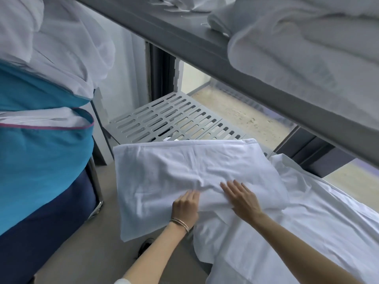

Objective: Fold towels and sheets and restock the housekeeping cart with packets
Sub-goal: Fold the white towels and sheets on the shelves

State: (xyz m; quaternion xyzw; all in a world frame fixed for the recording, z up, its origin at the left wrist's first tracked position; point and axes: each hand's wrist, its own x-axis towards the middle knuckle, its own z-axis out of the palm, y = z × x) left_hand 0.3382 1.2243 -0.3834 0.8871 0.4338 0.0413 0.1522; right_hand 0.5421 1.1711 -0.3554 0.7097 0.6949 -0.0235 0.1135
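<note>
A folded white sheet (164, 173) lies on the lower slotted metal shelf (164, 117), its near left corner hanging off the edge. My left hand (185, 206), with bangles on the wrist, pinches a crease of that sheet with curled fingers. My right hand (242, 198) lies flat on the sheet with fingers straight, pressing it down. More loose white sheet (307, 222) spreads over the shelf to the right, under my right forearm.
A grey upper shelf (184, 39) crosses overhead, with piled white linen (297, 48) on it. At left stands a laundry cart with a blue bag (41, 152) full of white linen (51, 37). Grey floor shows below.
</note>
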